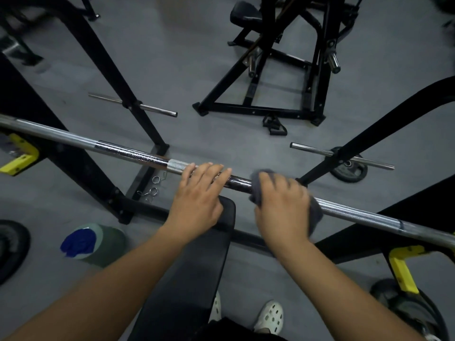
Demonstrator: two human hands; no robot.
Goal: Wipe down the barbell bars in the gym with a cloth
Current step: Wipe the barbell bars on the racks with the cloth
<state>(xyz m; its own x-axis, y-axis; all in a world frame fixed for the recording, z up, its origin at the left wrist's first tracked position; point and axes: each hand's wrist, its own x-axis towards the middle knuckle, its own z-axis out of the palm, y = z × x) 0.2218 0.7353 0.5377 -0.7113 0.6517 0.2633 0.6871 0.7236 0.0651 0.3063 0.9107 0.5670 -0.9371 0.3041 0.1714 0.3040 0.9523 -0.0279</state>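
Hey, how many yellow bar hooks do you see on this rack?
2. The left yellow hook is at the left edge, just below the barbell. The right yellow hook is at lower right, below the bar's other end. Others may lie outside the picture.

One chrome barbell bar [128, 153], one grey cloth [315, 214], two bare hands [199, 200] [283, 207], two white perforated clogs [270, 317] [216, 307], two yellow hooks [21, 156] [401, 267].

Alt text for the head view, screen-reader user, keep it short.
A person's right hand wraps a grey cloth around a chrome barbell on a black rack; the left hand rests on the bar beside it, fingers straight. A black bench lies below, a weight plate on the grey floor.
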